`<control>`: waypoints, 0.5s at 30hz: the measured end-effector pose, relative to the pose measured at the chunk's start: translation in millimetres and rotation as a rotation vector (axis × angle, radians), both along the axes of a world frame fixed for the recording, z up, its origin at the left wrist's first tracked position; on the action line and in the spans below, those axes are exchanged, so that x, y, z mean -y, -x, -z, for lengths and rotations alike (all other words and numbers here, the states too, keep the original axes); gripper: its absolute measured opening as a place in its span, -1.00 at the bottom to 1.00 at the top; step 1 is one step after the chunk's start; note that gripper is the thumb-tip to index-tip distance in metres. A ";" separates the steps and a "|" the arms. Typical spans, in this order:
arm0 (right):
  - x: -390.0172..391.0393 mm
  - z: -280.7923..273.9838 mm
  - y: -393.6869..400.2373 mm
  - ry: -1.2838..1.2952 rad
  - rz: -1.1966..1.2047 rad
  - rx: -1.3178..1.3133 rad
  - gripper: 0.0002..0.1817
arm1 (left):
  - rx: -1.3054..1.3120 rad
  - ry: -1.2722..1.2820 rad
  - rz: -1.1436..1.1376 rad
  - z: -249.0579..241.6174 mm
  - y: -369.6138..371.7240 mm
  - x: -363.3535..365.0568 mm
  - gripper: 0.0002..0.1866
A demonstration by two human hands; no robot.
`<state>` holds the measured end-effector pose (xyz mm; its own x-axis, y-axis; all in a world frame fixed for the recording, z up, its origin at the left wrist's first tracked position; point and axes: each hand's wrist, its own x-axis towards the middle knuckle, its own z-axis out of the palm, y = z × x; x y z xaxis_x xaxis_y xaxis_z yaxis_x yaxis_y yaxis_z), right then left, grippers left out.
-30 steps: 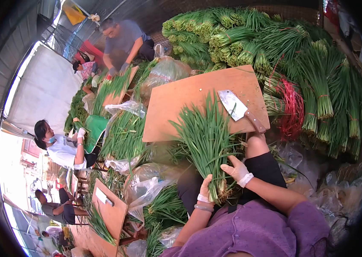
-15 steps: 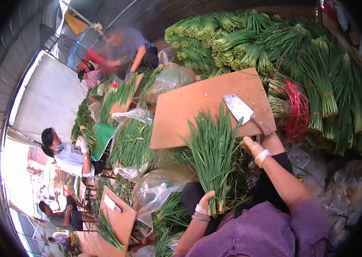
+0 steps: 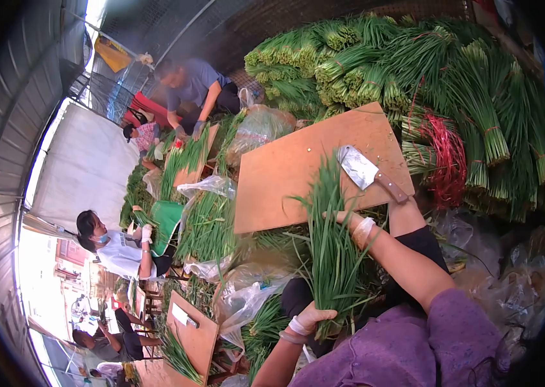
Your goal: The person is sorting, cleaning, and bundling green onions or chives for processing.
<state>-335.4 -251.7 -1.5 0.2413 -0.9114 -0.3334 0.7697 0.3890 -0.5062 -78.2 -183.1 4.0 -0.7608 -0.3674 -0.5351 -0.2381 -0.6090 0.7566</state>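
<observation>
A large bunch of long green leafy stalks (image 3: 333, 248) lies over my lap, its leaf tips reaching onto a wooden board (image 3: 285, 174). Near the stalks' lower end, my left hand (image 3: 313, 318) is wrapped round their left side, in a thin glove. Farther up, my right hand (image 3: 344, 221) lies on the leaves from the right, fingers pointing left across them; its fingertips are partly among the leaves. A cleaver (image 3: 366, 173) with a brown handle rests on the board, just beyond my right hand.
Tied green bundles (image 3: 375, 77) are piled at the back right, with red string (image 3: 446, 161) hanging beside them. Plastic bags (image 3: 259, 129) and loose stalks (image 3: 206, 226) lie left of the board. Several people work at the left, one in a white shirt (image 3: 121, 255). Another board (image 3: 192, 335) stands lower left.
My right hand has moved left from beside the bunch onto its leaves. My left hand still holds the lower end. The view has shifted slightly, and the far worker's hands have moved.
</observation>
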 end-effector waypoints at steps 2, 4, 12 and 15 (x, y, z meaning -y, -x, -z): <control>8.1 -21.1 -6.9 0.010 0.054 -0.007 -0.70 | 0.015 0.060 -0.009 1.0 1.3 3.7 -0.32; 11.1 -59.4 -10.7 0.117 0.139 -0.124 -0.72 | 0.052 0.233 -0.064 -8.8 7.6 18.4 -0.31; 69.2 -194.7 -23.9 0.839 0.222 -0.786 -0.62 | -0.230 0.809 -0.557 -138.3 85.6 112.9 -0.46; 112.7 -223.8 -26.2 0.957 0.239 -1.093 -0.41 | -0.183 0.981 -0.578 -170.3 89.6 157.2 -0.48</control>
